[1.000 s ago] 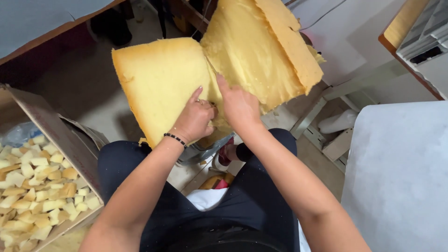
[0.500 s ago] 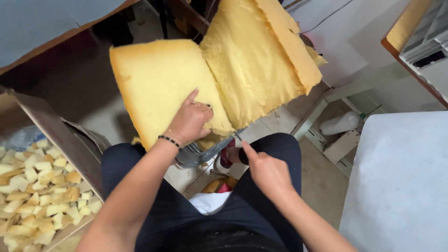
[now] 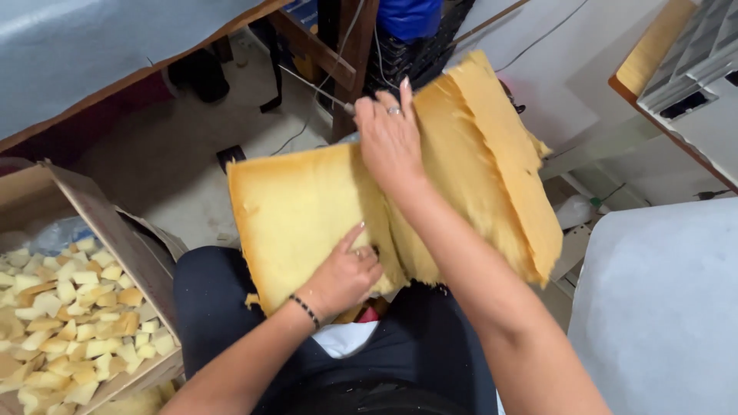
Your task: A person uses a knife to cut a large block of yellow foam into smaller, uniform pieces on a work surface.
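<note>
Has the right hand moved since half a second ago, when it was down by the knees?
Yes. The right hand has gone up, away from the dark-trousered lap, to the top edge of the yellow foam slab, near a thin metal blade.

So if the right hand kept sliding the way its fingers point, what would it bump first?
The right hand points up across the yellow foam slab. Just past its fingertips a thin metal rod pokes out, then dark wooden furniture legs. Depth is unclear, so that is a guess.

Looks like a small upholstery or foam workshop – big yellow foam slab [image 3: 307, 223], cardboard box [image 3: 100, 230] of foam offcuts [image 3: 69, 323], bare dusty concrete floor [image 3: 177, 169]
</note>
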